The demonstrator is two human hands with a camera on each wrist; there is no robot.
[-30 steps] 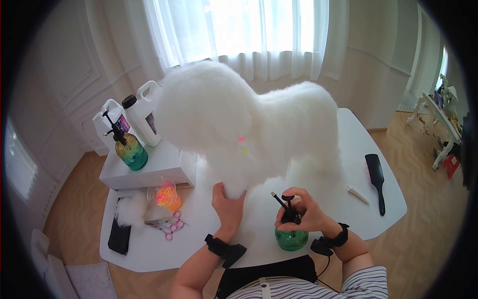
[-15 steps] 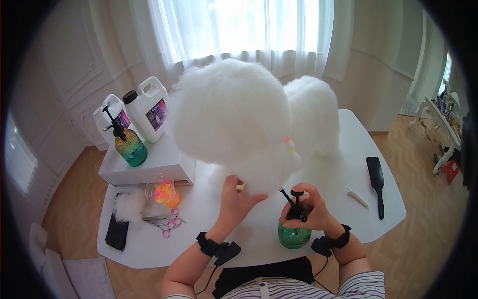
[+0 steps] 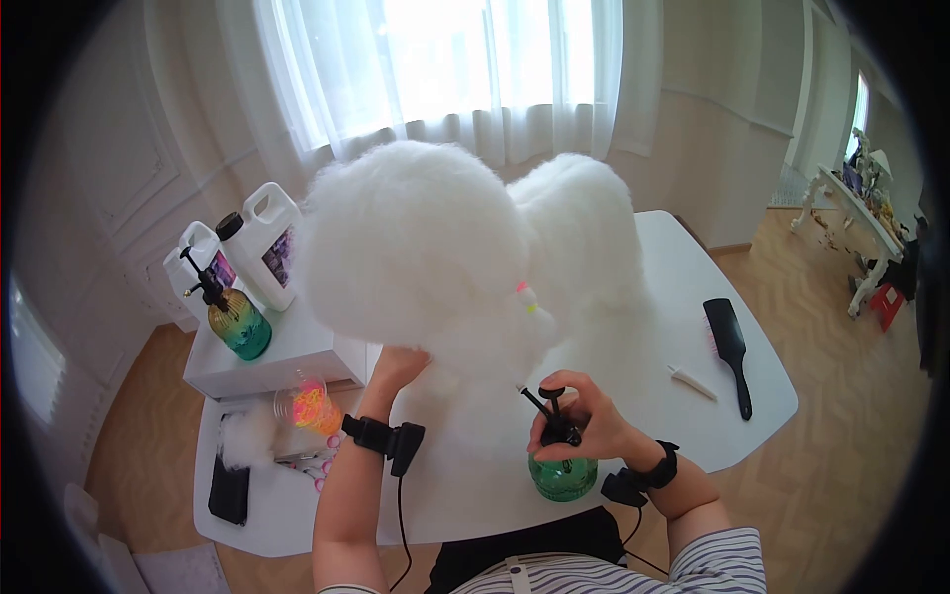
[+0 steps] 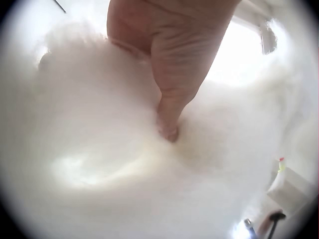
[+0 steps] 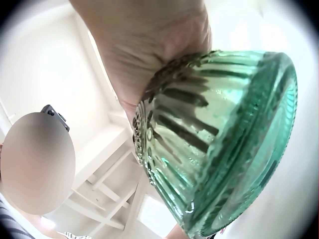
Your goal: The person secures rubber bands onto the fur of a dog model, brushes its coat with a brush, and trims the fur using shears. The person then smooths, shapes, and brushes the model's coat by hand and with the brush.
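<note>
A big white fluffy dog-shaped form (image 3: 411,247) stands on the white table (image 3: 683,267). My left hand (image 3: 401,366) reaches under its rounded head; the thumb (image 4: 171,127) presses into the white fur, which hides the other fingers. My right hand (image 3: 589,416) grips a green glass spray bottle (image 3: 564,480) round its neck, close to the black pump top. The bottle's ribbed body (image 5: 199,129) fills much of the right wrist view, base showing. Its black nozzle (image 3: 534,398) points toward the fur. Pink and yellow bands (image 3: 524,290) show on a tuft of the fur.
On a white box (image 3: 277,371) at left stand an amber-and-teal spray bottle (image 3: 237,322) and white jugs (image 3: 265,252). A cup of coloured bands (image 3: 314,406), loose fluff (image 3: 247,441), pink-ringed scissors (image 3: 322,470) and a black case (image 3: 230,493) lie nearer. At right are a brush (image 3: 727,342) and white tube (image 3: 693,383).
My left hand has moved from the front leg, leftward and in under the head. The fluffy form has turned, its head swinging toward me. My right hand keeps hold of the spray bottle.
</note>
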